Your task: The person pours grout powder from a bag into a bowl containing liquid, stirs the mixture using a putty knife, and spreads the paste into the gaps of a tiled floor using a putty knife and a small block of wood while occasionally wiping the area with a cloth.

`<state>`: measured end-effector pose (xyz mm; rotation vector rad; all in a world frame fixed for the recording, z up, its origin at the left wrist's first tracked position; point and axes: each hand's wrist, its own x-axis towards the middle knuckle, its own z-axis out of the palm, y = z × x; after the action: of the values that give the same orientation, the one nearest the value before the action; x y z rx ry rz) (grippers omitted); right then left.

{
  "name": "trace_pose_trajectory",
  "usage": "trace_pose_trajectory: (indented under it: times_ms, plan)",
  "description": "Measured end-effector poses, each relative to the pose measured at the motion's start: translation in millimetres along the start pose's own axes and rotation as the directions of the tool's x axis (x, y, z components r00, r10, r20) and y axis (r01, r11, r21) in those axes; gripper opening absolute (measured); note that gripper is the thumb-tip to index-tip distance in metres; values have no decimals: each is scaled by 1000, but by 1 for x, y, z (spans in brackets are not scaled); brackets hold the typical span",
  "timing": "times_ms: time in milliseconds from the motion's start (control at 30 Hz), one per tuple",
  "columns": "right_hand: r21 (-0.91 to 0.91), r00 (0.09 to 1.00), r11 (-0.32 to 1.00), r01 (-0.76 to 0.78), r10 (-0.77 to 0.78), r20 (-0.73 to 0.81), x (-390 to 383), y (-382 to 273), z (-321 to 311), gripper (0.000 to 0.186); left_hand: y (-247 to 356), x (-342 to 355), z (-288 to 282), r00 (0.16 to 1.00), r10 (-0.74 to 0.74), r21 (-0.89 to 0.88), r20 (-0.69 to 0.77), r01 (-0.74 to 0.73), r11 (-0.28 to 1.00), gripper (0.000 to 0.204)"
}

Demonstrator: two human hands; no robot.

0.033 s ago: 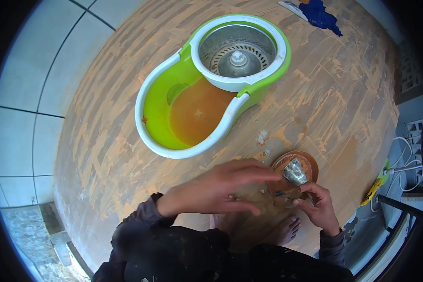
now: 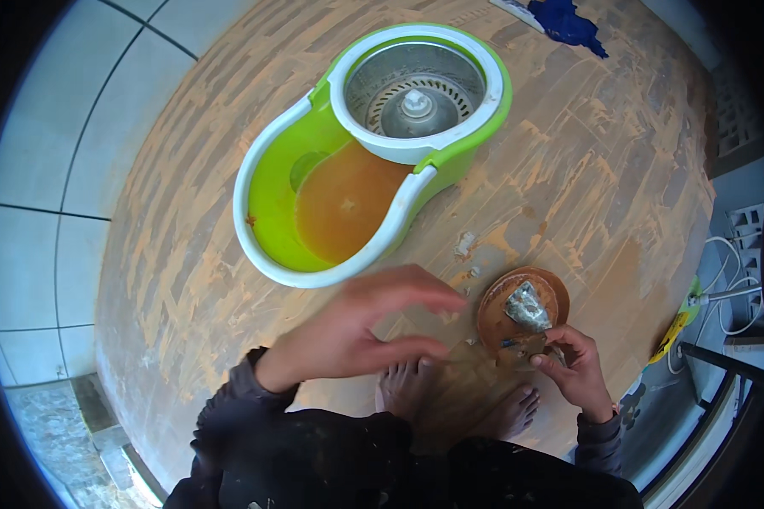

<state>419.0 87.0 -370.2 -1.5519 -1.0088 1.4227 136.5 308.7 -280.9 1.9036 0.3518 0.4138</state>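
Note:
My left hand (image 2: 348, 327) is raised over the floor between the bucket and my feet. Its fingers are spread, slightly blurred, with nothing in them. A round brown bowl (image 2: 490, 305) stands to its right, with orange-brown residue inside. In the bowl lies a grey, shiny, smeared object (image 2: 528, 307) whose kind I cannot make out. At the bowl's near right edge, my right hand (image 2: 575, 365) pinches a thin, flat brownish piece (image 2: 530, 345) between thumb and fingers. Its far part overlaps the bowl in the picture.
Ahead stands a green and white spin mop bucket (image 2: 246, 178) with orange-brown water and a steel spin basket (image 2: 373, 81). Orange smears streak the wood-patterned floor (image 2: 586, 170). A blue cloth (image 2: 566, 23) lies far off; white crumbs (image 2: 464, 244) lie near the bowl. My bare feet (image 2: 518, 413) are close by.
My left hand has drawn back leftward, away from the bowl, and its fingers have spread wider. My right hand keeps its pinch by the bowl. The whole view has shifted slightly.

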Motion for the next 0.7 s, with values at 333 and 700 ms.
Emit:
trace_pose_trajectory:
  times_ms: [333,700]
  plan:
    - [500,843,853,148,155,-514,-33,108,-70,12,-133,15,-125,310,-951,-458,-12,844,281,27]
    - [789,845,589,176,320,-428,-18,128,-36,25,-166,54,-68,361,-933,-579,4,761,292,33]
